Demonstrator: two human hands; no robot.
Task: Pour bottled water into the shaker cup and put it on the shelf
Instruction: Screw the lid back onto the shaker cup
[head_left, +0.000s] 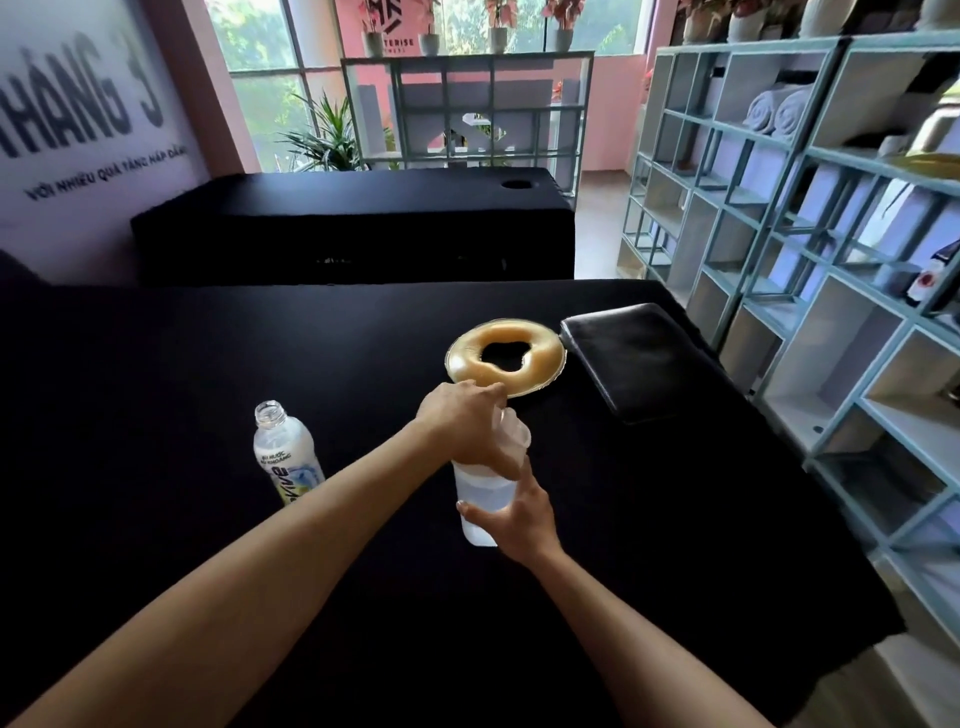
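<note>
Left hand (467, 426) clamps down over the lid of the shaker cup (485, 499), right hand (519, 514) wraps its lower body; cup stands on the black counter (208, 364), water inside. Uncapped water bottle (285, 457) stands just left. Risk: a lid seated crooked leaks on the way to the shelf (831, 260); a forearm swing tips the open bottle.
</note>
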